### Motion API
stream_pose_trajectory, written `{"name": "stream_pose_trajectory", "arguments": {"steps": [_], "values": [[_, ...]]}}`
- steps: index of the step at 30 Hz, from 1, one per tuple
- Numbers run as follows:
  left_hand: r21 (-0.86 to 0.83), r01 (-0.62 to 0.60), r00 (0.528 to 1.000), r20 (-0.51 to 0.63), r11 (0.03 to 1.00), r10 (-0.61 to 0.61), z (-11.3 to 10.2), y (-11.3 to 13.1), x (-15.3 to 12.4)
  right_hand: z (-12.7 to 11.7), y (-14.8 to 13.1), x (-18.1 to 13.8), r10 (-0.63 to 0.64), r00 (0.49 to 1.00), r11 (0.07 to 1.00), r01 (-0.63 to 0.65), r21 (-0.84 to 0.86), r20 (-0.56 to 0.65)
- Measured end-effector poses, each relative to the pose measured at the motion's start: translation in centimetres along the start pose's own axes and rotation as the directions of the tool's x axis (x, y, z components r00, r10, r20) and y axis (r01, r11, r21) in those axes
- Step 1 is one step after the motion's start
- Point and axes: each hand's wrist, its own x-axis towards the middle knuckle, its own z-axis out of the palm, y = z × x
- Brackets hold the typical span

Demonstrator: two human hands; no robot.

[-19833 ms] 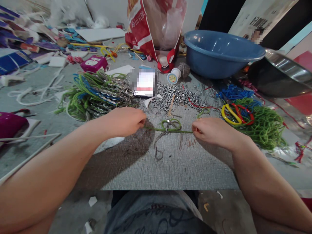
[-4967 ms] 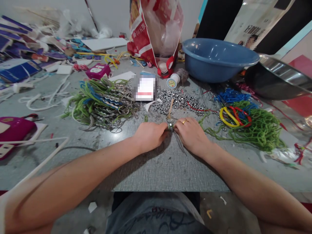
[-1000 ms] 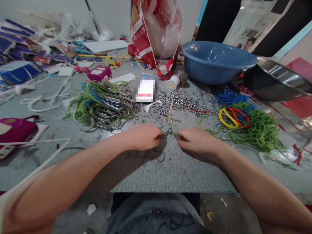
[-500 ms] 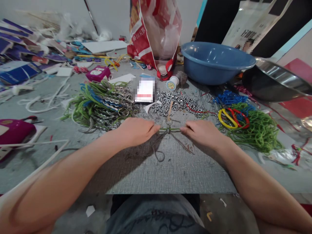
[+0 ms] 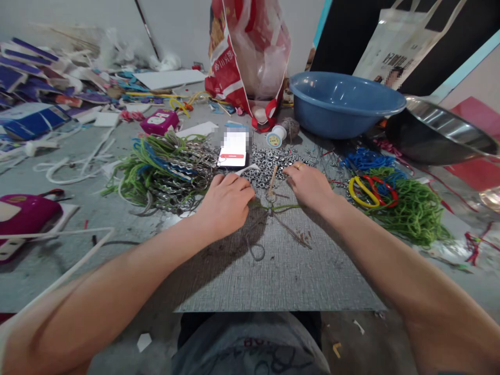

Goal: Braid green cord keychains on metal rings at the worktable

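Grey and green cords are knotted together (image 5: 270,211) on the table in front of me, with a grey tail (image 5: 291,232) and a small loop (image 5: 255,251) trailing toward me. Left of the knot, my left hand (image 5: 230,200) hovers palm down with loosely bent, parted fingers; its fingertips are partly hidden. My right hand (image 5: 310,182) reaches to the near right side of the scattered metal nuts (image 5: 269,164), thumb and index finger a little apart. I see nothing held in it. A thin tan stick (image 5: 273,177) and a small ring (image 5: 271,197) lie between the hands.
A bundle of green, blue and metal-threaded cords (image 5: 167,166) lies left, beside a phone (image 5: 233,148). To the right are green cords (image 5: 417,213) and yellow-and-red-handled scissors (image 5: 363,191). Behind stand a blue basin (image 5: 344,107), a steel bowl (image 5: 441,130) and a red bag (image 5: 226,67).
Both hands have let go of the green cord, which they held stretched between them. My right hand has moved forward to the nuts; my left hand has risen and loosened its fingers.
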Motion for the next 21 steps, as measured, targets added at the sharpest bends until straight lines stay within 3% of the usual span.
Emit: {"name": "stream_pose_trajectory", "arguments": {"steps": [4, 10, 15, 18, 21], "values": [[-0.015, -0.03, 0.999, 0.028, 0.999, 0.031, 0.2, 0.2, -0.1, 0.3, -0.1, 1.3, 0.001, 0.998, 0.997, 0.003, -0.072, 0.057], [0.101, 0.051, 0.992, 0.11, 0.994, -0.063, -0.4, -0.2, -0.2, 0.4, -0.4, 1.4, 0.064, 0.996, 0.992, -0.057, -0.114, 0.055], [0.117, 0.006, 0.991, 0.135, 0.993, -0.022, -0.3, -0.6, -0.4, 0.5, -0.4, 1.2, 0.077, 0.996, 0.991, -0.072, -0.112, 0.037], [0.051, 0.039, 0.997, 0.064, 0.998, -0.042, -0.6, -0.9, -0.3, 0.0, -0.3, 0.8, 0.1, 0.995, 0.991, -0.098, -0.094, 0.018], [-0.035, 0.051, 0.989, -0.137, 0.998, -0.055, -1.2, -0.9, -0.2, -0.9, -0.4, -0.4, 0.133, 0.99, 0.99, -0.131, 0.056, -0.034]]}}
